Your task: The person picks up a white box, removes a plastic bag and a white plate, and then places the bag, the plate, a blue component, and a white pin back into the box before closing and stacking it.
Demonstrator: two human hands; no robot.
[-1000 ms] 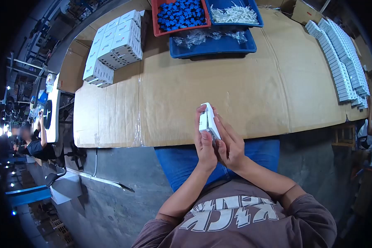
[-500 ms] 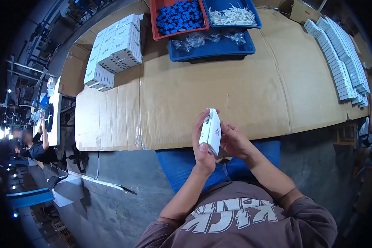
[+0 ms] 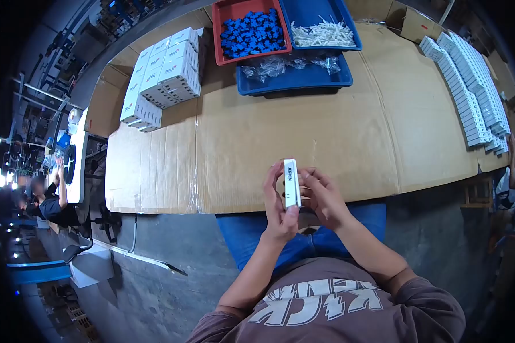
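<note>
A small white box [image 3: 292, 182] with dark lettering on its narrow side stands on end above the table's near edge. My left hand [image 3: 276, 208] is closed around it, thumb at the lower end and fingers along the left side. From the right, my right hand [image 3: 324, 201] has its bent fingers against the box's right edge, some fingertips hidden behind it.
Stacked white boxes [image 3: 165, 73] stand at the back left of the cardboard-covered table [image 3: 252, 143]. A red tray [image 3: 218, 40] has blue parts, a blue tray [image 3: 353, 31] white pieces, another blue tray [image 3: 292, 86] clear bags. Rows of white boxes [image 3: 460, 88] line the right. A person [image 3: 51, 203] sits far left.
The box has turned in my hands so its lettered narrow side now faces up, and its broad face has swung out of sight. My right hand has shifted slightly along its edge.
</note>
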